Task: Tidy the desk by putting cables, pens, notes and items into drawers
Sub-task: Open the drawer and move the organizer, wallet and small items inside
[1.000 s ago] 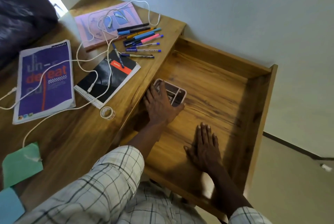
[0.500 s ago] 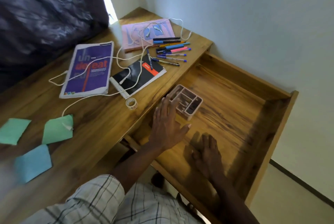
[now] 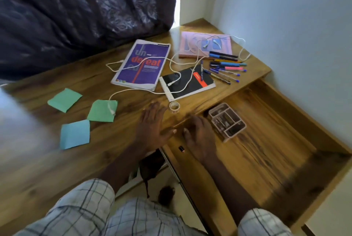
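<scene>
Left hand (image 3: pixel 152 129) is spreading straight fingers over the desk (image 3: pixel 57 169) near the tape (image 3: pixel 174 106); right hand (image 3: pixel 200 136) is resting open in the drawer (image 3: pixel 266 150) beside the tray (image 3: pixel 236 133); pens (image 3: pixel 224 64), cable (image 3: pixel 172 68) and notes (image 3: pixel 75 134) are lying on the desk.

Motion blur smears the drawer (image 3: pixel 266 159) floor and the organiser tray (image 3: pixel 226 121) — contents unreadable — fingertips of the right hand (image 3: pixel 200 136) merge with the desk (image 3: pixel 47 178) edge, a small dark object (image 3: pixel 181 148) beside it is too small to name, checked sleeves (image 3: pixel 76 209) cut by the bottom edge.
</scene>
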